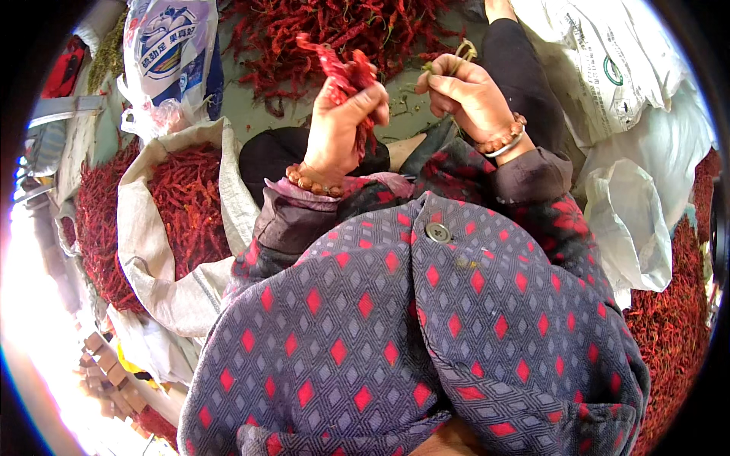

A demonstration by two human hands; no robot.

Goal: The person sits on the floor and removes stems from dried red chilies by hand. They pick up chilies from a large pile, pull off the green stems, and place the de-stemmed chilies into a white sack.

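Observation:
My left hand (345,122) is closed around a bunch of dried red chili peppers (336,71), which stick out above and below the fist. To its right, my right hand (470,94) pinches some thin greenish-yellow stems (466,52) between thumb and fingers. The two hands are apart, raised above my lap. Beyond them a large heap of dried red chilies (342,28) lies on the grey-green floor (251,122), with loose stem bits (405,105) scattered near it.
An open woven sack of chilies (142,256) stands at the left, with more chilies (100,239) beside it. Behind it is a printed plastic bag (171,51). White plastic bags (633,222) and sacks lie at the right, near another spread of chilies (667,330).

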